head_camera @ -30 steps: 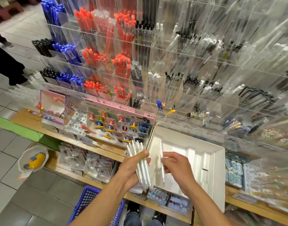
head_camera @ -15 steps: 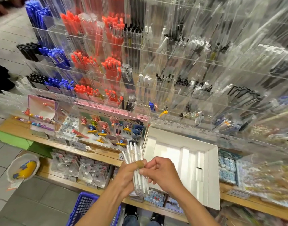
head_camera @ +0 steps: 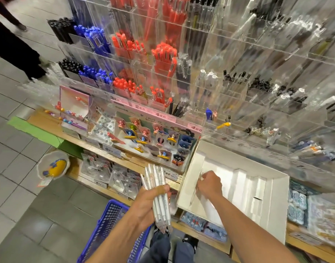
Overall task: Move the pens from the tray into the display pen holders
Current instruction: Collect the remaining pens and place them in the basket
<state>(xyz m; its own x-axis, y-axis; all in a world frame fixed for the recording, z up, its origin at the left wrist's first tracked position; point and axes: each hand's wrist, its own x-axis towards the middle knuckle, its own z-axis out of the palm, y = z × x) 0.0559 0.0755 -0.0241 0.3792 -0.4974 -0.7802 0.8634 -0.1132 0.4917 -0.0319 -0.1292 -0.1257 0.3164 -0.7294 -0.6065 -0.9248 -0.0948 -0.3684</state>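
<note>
I am gripping a pen bundle (head_camera: 159, 194) in my left hand (head_camera: 143, 207) at lower centre, while my right hand (head_camera: 208, 184) is curling its fingers inside the tray (head_camera: 276, 209); whether they are holding a pen, I cannot tell. I am judging it best to lift clear of the tray's left wall, with the holders (head_camera: 229, 88) crowding above.

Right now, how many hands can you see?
2. The left hand grips a bundle of white pens in front of the shelf. The right hand reaches into the white tray; whether it holds a pen is unclear.
</note>
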